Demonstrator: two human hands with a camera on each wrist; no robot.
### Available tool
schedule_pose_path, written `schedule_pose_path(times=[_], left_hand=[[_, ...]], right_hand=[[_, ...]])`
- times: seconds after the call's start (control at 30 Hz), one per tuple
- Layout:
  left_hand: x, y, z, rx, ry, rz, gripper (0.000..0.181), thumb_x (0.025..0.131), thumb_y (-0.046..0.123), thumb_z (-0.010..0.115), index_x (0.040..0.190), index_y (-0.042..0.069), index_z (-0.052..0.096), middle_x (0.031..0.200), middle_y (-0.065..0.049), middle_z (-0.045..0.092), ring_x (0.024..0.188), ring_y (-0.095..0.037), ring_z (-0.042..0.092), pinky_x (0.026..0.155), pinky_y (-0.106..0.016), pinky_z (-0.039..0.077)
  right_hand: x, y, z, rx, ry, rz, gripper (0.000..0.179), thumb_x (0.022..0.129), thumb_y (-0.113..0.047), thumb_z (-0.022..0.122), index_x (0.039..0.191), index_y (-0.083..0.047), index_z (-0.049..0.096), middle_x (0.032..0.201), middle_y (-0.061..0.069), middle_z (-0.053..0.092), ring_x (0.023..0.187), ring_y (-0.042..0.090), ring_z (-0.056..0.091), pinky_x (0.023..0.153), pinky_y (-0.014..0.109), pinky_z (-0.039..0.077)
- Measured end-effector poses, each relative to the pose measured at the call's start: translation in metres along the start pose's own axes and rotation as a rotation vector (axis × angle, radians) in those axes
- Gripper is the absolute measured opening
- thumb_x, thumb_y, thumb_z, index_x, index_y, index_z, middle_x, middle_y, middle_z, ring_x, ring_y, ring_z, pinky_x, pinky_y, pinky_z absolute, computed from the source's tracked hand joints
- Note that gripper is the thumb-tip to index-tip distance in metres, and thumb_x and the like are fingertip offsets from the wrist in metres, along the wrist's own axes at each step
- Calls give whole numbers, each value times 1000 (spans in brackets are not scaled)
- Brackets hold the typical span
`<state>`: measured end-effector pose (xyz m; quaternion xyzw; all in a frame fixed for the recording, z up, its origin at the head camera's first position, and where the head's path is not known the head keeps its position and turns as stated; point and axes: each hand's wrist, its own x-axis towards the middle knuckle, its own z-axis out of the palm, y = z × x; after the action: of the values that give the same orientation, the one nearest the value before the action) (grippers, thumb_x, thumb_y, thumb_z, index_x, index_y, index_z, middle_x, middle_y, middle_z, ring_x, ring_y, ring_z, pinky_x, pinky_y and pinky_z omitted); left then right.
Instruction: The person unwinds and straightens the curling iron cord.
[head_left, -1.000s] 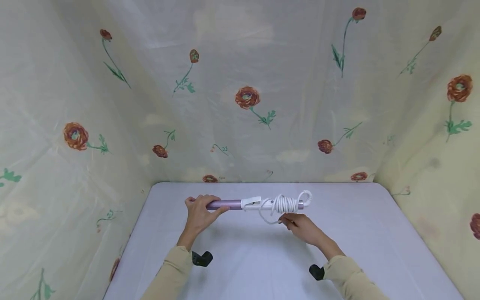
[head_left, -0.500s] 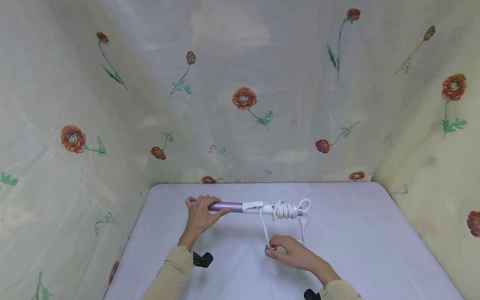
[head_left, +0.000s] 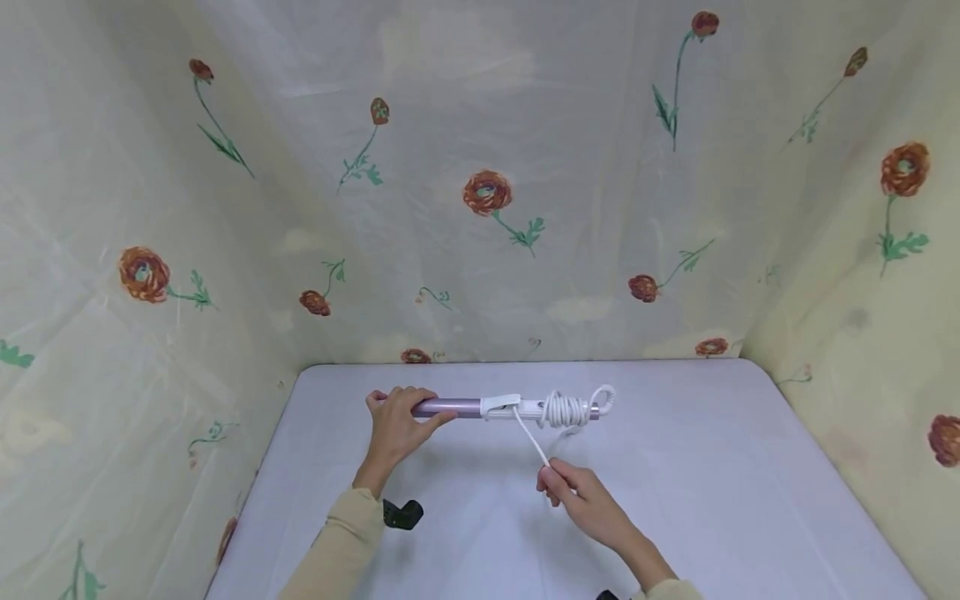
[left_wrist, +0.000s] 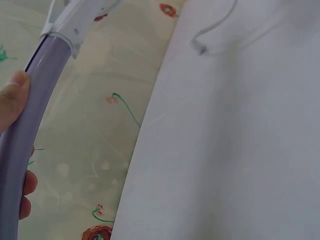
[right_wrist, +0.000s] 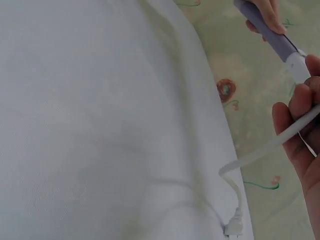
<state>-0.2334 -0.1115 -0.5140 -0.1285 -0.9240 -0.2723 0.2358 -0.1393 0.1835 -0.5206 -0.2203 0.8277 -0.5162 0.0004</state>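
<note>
A curling iron with a purple barrel (head_left: 459, 407) and a white handle (head_left: 531, 409) is held level above the table. My left hand (head_left: 400, 423) grips the barrel near its left end, fingers wrapped round it in the left wrist view. White cord (head_left: 566, 410) is wound in several tight turns round the handle, with a ribbed loop (head_left: 607, 398) at its right end. My right hand (head_left: 587, 498) pinches a free length of cord drawn taut down from beside the white lever (head_left: 500, 402). Below that hand, the plug (right_wrist: 234, 225) dangles on the cord's end in the right wrist view.
A white-covered table (head_left: 480, 550) lies under both hands. Flower-printed cloth (head_left: 420, 167) hangs behind it and along both sides. A black wrist-worn device (head_left: 402, 514) sits by the left sleeve (head_left: 337, 542), and another (head_left: 607, 595) shows at the right wrist.
My right hand has moved from just under the coils down toward me, then slightly back up, pulling the slack cord straight. My left hand keeps its grip on the barrel.
</note>
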Motion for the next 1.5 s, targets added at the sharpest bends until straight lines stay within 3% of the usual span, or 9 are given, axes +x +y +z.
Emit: schedule_pose_path(times=[0.23,0.43,0.6,0.8,1.0,1.3,1.5], left_hand=[[-3,-4,0,4,-13,-34,45,70,55,76,95,18,71,89,-1,72,79,-18,55,91,-52,19],[-1,-6,-2,-14,2,-22,45,70,55,76,96,18,71,88,-1,72,78,-18,56,90,-52,19],[0,-7,-3,-7,14,-4,44,69,55,76,94,19,71,86,2,71,77,-15,56,88,-50,20],[-1,-10,-4,-7,-13,-8,44,69,56,76,94,20,72,86,3,71,77,-15,55,88,-51,19],[-2,-12,-4,-8,-54,-3,46,70,58,74,95,20,72,88,3,71,79,-15,54,89,-51,18],[-5,-13,-6,-73,-107,43,42,70,55,76,94,21,72,84,4,70,77,-13,52,90,-51,17],[-6,-14,-8,-118,-168,36,41,70,54,76,96,22,72,86,5,70,79,-12,52,91,-50,16]], right_hand=[[-4,-30,-11,21,110,-12,23,99,-3,43,82,-5,57,61,14,46,54,-1,38,46,22,37],[7,-22,-26,-67,202,-53,22,98,-5,46,82,-12,59,59,-9,37,52,-3,32,45,21,32],[16,-19,-44,-166,253,-107,19,97,-8,50,82,-15,59,60,-10,39,51,-1,33,45,20,33],[23,-24,-61,-262,238,-132,16,95,-9,54,83,-15,60,60,-12,38,51,-2,32,44,19,31],[35,-29,-77,-356,207,-155,12,94,-9,56,83,-11,62,63,-7,47,54,-1,36,47,19,34],[55,-19,-104,-349,147,-36,16,97,-22,52,95,-12,65,81,0,63,65,8,46,59,23,41],[62,-3,-113,-301,109,30,24,100,-26,47,101,-11,65,91,2,66,76,12,49,70,26,42]])
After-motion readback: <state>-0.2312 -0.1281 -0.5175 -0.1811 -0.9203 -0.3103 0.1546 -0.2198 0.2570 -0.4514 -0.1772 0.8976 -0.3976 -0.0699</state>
